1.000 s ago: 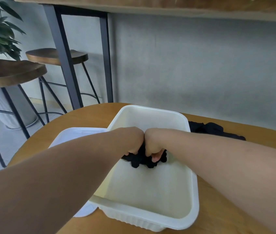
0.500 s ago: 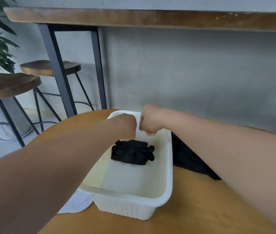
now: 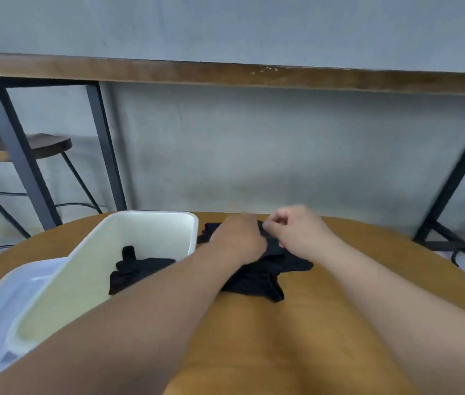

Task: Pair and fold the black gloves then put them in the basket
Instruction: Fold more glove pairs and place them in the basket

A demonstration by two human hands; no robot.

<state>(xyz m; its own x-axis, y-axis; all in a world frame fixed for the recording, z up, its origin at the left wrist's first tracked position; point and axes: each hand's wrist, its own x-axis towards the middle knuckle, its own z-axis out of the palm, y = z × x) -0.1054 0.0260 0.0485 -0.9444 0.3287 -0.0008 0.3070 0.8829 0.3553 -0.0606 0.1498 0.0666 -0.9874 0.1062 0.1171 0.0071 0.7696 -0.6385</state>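
Already one folded bundle of black gloves (image 3: pixel 137 269) lies inside the white basket (image 3: pixel 151 223), toward its far end, so that share of the task looks done. What remains is the loose pile of black gloves (image 3: pixel 262 273) on the round wooden table (image 3: pixel 297 337), just beside the basket at about 3 o'clock from it.

Both hands are over the far part of that pile, roughly at 12 o'clock from the middle of the table. The left hand (image 3: pixel 238 238) lies on the dark cloth with its fingers bent down into it; it seems to grip the fabric, though the fingertips are hidden behind the hand. The right hand (image 3: pixel 297 232) has its fingers curled in, and thumb and forefinger appear to pinch an edge of the cloth where the two hands meet — the blur makes that hard to confirm.

How many gloves are in the pile I cannot tell; it reads as a tangle with several finger shapes sticking out toward 5 o'clock. My judgement is that the task is partly through: a pair is stowed, and the rest must yet be sorted, matched, folded and carried over to the basket. A white lid or tray (image 3: pixel 6 303) sits against the basket at 9 o'clock.
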